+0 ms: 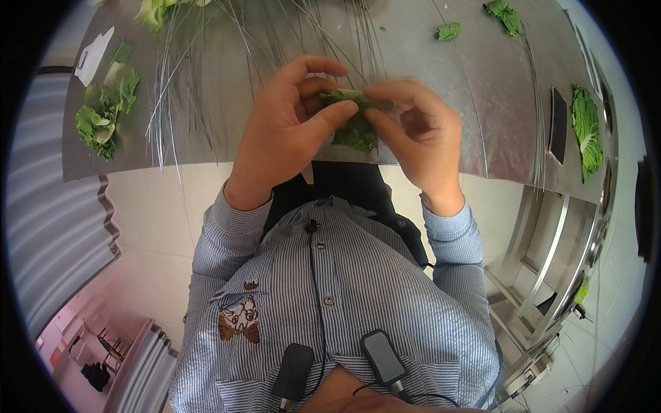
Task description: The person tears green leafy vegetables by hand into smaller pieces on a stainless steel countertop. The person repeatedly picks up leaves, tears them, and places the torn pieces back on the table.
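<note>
Both hands meet over the near edge of a stainless-steel table (423, 62). Between them is a folded green leaf (356, 133), perhaps lettuce or cabbage, with a pale rib along its top. My left hand (292, 124) pinches the leaf between thumb and fingers, its index finger lifted and curved above. From the other side, my right hand (423, 126) grips it with thumb and index fingertip. Part of the leaf is hidden by the fingers. Thin metal skewers (361, 38) lie just beyond the hands; whether one passes through the leaf, I cannot tell.
More thin metal skewers (168, 98) spread to the left, some jutting past the table edge. Leafy greens (103, 116) lie far left. Small rolled leaves (447, 31) sit at back right. A dark flat object (557, 125) and a larger leaf (587, 134) lie far right.
</note>
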